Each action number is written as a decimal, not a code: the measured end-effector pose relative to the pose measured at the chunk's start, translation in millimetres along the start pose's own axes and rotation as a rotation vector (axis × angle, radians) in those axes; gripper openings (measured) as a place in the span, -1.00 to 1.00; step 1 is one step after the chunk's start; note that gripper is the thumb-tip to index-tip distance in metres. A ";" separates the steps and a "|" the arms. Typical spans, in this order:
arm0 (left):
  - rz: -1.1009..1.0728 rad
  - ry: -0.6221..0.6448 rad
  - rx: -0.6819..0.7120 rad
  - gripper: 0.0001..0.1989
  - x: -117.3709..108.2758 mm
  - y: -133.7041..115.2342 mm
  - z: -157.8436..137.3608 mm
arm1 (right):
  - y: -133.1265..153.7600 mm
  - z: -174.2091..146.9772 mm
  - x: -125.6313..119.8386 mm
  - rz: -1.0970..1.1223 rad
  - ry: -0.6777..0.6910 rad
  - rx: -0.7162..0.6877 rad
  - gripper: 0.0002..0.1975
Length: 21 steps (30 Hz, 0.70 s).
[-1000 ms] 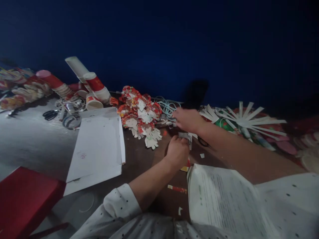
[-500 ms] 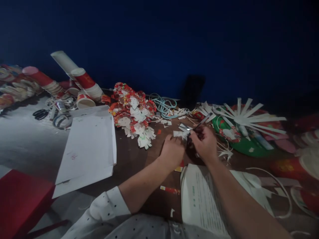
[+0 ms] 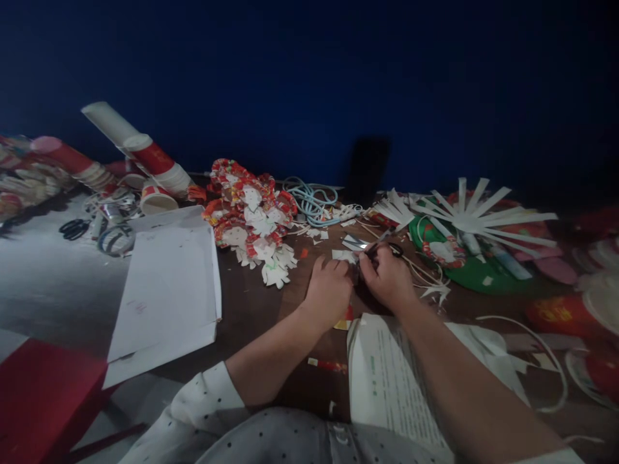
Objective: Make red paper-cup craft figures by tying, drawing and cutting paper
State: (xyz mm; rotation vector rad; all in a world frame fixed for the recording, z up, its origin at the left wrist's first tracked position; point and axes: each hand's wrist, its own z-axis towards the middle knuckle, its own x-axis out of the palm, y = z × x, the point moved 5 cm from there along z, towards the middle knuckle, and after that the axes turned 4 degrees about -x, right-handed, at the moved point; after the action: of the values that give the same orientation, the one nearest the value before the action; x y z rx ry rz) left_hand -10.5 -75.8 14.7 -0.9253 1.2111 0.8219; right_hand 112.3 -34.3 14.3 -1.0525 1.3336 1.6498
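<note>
My right hand (image 3: 389,277) is closed around a pair of scissors (image 3: 355,242); the blades point left over white paper scraps, and a black handle loop shows beside my fingers. My left hand (image 3: 329,289) lies just to the left, palm down, its fingers curled in toward the right hand. What it grips is hidden under the fingers. A white paper piece (image 3: 344,256) shows just beyond its fingertips. Below the hands, a red and yellow scrap (image 3: 344,319) lies on the brown table, and an open book (image 3: 384,380) rests partly under my right forearm.
Left of the hands are a heap of red-and-white paper cutouts (image 3: 256,222) and a white board (image 3: 167,283). Behind runs a pale blue cord (image 3: 312,203). Fringed paper cups (image 3: 476,219) sit on a green disc (image 3: 493,280) at right. Stacked cups (image 3: 157,161) lean at the far left.
My right hand has turned and moved slightly left, closer to the left hand. The scissors' dark handle now sits lower, to the right of the fingers. The whole view has shifted a little.
</note>
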 end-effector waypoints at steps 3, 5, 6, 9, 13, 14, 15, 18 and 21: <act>-0.006 -0.022 -0.002 -0.68 0.3 0.7 0.2 | 3.4 0.7 -1.4 -0.114 0.033 -0.017 -0.64; 0.003 -0.023 0.003 -0.62 1.3 0.7 0.5 | 6.3 0.0 -1.6 -0.161 0.045 -0.047 -0.65; 0.011 -0.014 0.009 -0.60 2.1 0.4 0.8 | 7.5 -0.6 -1.6 -0.179 0.048 -0.056 -0.66; 0.035 0.029 0.038 -0.60 4.4 -0.7 1.8 | 9.2 -2.1 -1.2 -0.217 0.063 -0.049 -0.66; 0.062 0.044 0.061 -0.61 3.1 -1.9 2.0 | 9.1 -2.1 -0.3 -0.225 0.072 -0.024 -0.65; 0.068 0.047 0.064 -0.61 2.7 -2.1 1.8 | 8.7 -1.8 0.1 -0.221 0.069 -0.021 -0.64; 0.071 0.050 0.066 -0.61 2.4 -2.2 1.4 | 8.1 -1.5 0.5 -0.217 0.065 -0.018 -0.64; 0.060 0.049 0.067 -0.61 1.9 -1.9 0.6 | 6.2 -0.8 2.1 -0.193 0.047 -0.020 -0.61; 0.040 0.033 0.069 -0.62 1.7 -0.9 0.4 | 4.5 -0.9 2.9 -0.179 0.029 -0.019 -0.60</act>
State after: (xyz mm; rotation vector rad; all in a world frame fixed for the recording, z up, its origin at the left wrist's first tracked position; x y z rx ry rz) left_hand -9.3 -75.8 13.2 -0.8634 1.2822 0.7940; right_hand 107.1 -35.8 13.1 -1.1752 1.2068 1.5217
